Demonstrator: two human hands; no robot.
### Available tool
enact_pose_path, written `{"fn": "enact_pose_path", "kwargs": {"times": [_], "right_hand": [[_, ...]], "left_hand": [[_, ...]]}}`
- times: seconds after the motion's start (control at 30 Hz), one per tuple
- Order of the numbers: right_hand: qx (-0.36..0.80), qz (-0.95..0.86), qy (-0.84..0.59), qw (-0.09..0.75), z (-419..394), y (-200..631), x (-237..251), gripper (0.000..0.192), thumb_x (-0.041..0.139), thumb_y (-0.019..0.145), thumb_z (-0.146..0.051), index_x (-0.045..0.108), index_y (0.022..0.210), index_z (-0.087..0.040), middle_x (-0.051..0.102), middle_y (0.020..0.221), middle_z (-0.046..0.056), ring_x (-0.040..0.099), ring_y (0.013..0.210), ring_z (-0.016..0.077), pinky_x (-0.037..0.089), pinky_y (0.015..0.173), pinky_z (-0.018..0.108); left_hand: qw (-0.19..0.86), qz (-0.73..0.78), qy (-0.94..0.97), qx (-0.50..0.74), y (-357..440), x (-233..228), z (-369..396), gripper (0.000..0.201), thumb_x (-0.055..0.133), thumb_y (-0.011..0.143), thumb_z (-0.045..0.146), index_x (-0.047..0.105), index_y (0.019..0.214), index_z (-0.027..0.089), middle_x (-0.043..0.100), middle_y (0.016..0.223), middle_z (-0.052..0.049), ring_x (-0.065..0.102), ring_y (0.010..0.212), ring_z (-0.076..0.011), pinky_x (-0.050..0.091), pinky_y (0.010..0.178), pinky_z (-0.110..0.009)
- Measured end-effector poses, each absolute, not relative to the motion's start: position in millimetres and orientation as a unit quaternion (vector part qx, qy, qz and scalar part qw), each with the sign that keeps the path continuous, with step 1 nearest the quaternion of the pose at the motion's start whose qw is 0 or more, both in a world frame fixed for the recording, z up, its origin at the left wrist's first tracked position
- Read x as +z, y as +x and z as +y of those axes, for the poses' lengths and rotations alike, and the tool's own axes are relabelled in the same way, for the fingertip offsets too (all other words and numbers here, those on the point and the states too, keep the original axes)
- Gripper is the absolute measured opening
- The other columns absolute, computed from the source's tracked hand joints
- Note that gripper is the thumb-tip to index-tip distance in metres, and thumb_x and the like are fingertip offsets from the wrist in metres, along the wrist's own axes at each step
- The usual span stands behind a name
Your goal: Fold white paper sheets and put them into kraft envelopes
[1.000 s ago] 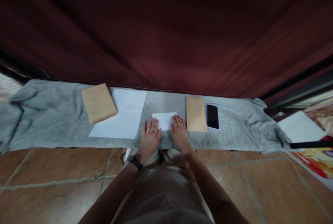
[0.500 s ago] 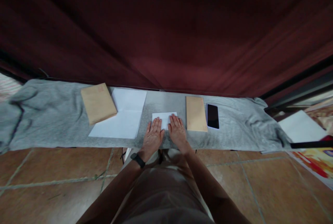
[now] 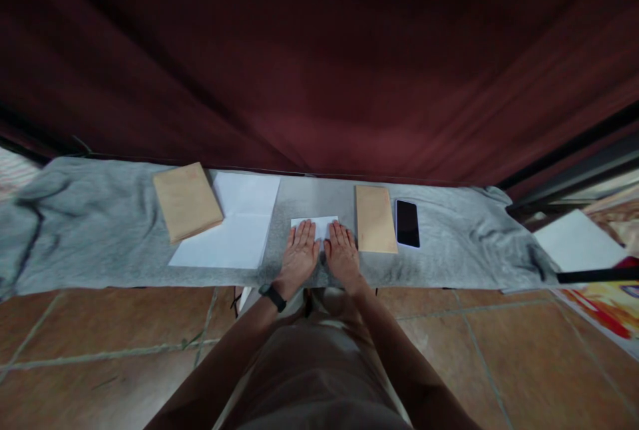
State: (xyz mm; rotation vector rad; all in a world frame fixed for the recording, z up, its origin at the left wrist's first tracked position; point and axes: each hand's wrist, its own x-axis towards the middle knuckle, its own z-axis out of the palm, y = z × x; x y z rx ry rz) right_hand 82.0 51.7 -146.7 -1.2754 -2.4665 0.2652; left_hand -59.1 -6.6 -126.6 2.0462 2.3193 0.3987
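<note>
A small folded white paper (image 3: 319, 223) lies on the grey cloth (image 3: 100, 230) in front of me. My left hand (image 3: 299, 253) and my right hand (image 3: 340, 251) rest flat on it side by side, fingers straight, covering most of the sheet. Only its far edge shows past my fingertips. A black band sits on my left wrist. A brown envelope (image 3: 375, 218) lies just right of my right hand.
A stack of brown envelopes (image 3: 187, 200) overlaps larger white sheets (image 3: 234, 230) at the left. A black phone (image 3: 408, 223) lies right of the single envelope. A dark red curtain (image 3: 319, 64) hangs behind. Tiled floor (image 3: 100, 343) lies below; white paper (image 3: 574, 240) sits at the far right.
Both hands have slid inward along the folded paper toward each other, the left one moving right the most. They now cover more of the sheet.
</note>
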Motion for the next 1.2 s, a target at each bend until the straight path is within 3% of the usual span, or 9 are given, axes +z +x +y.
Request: {"fn": "enact_pose_path", "kwargs": {"times": [0.47,0.67,0.87,1.2], "right_hand": [[0.089,-0.860,-0.472,0.173,50,81,-148,0.056,0.040,0.107,-0.026,0.036,0.159,-0.005,0.037,0.164,0.020,0.036,0.153,0.0286,0.028,0.125,0.049],[0.086,-0.855,-0.474,0.194,60,72,-143,0.053,0.035,0.108,-0.025,0.040,0.157,-0.005,0.040,0.163,0.019,0.039,0.151,0.0291,0.027,0.125,0.050],[0.098,-0.881,-0.434,0.158,60,52,-141,0.052,0.040,0.107,-0.027,0.044,0.155,-0.008,0.040,0.163,0.018,0.035,0.153,0.0275,0.026,0.126,0.051],[0.109,-0.873,-0.450,0.151,88,57,-138,0.048,0.040,0.107,-0.026,0.050,0.152,-0.013,0.045,0.162,0.013,0.043,0.148,0.0272,0.028,0.125,0.048]], "left_hand": [[-0.011,0.776,0.610,0.157,-89,-142,-12,0.062,0.027,0.106,0.036,0.036,0.159,0.005,0.036,0.164,-0.019,0.029,0.156,-0.0298,0.025,0.127,-0.055],[-0.016,0.779,0.608,0.155,-90,-142,-11,0.062,0.028,0.106,0.036,0.035,0.160,0.006,0.037,0.164,-0.018,0.029,0.157,-0.0297,0.024,0.127,-0.055],[-0.027,0.776,0.612,0.151,-89,-141,-13,0.062,0.027,0.106,0.036,0.036,0.158,0.004,0.038,0.164,-0.019,0.029,0.156,-0.0296,0.024,0.127,-0.054],[-0.024,0.779,0.607,0.153,-90,-143,-12,0.062,0.027,0.106,0.038,0.037,0.158,0.005,0.038,0.163,-0.019,0.030,0.156,-0.0298,0.024,0.127,-0.054]]}}
